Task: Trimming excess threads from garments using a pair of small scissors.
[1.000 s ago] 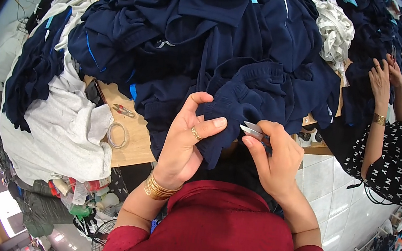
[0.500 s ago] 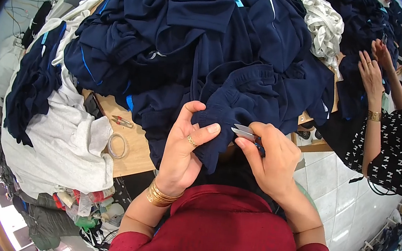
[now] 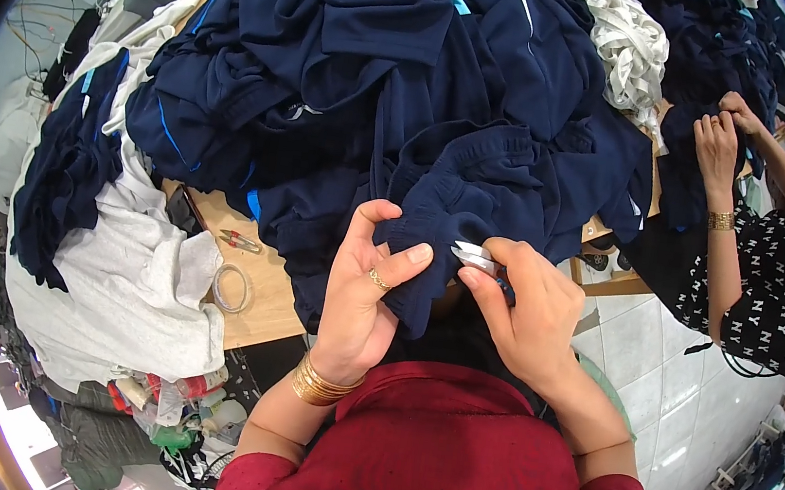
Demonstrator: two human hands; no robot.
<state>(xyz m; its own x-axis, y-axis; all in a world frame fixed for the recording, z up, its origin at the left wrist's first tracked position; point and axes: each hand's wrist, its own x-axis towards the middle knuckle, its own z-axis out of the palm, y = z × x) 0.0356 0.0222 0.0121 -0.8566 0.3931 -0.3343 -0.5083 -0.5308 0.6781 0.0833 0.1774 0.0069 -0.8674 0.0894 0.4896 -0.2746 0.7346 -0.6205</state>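
A navy garment (image 3: 453, 194) with a gathered elastic waistband hangs over the near edge of the table. My left hand (image 3: 370, 286) pinches its waistband between thumb and fingers. In my right hand (image 3: 532, 306) is a pair of small thread snips (image 3: 474, 257), its metal blades pointing left at the cloth. The blade tips lie close to the garment's edge, just right of my left thumb; whether they touch a thread is too small to tell. Behind the garment rises a large heap of navy clothes (image 3: 338, 52).
On the wooden table (image 3: 273, 304) at left lie a clear ring (image 3: 231, 288), a second pair of snips (image 3: 239, 241) and pale grey fabric (image 3: 133, 282). A bundle of white tape (image 3: 622, 48) sits back right. At right, a co-worker's hands (image 3: 718, 148) handle dark cloth.
The snips' blades have come closer together. My left hand keeps its hold in nearly the same place. The co-worker's hands have drawn together on the dark cloth.
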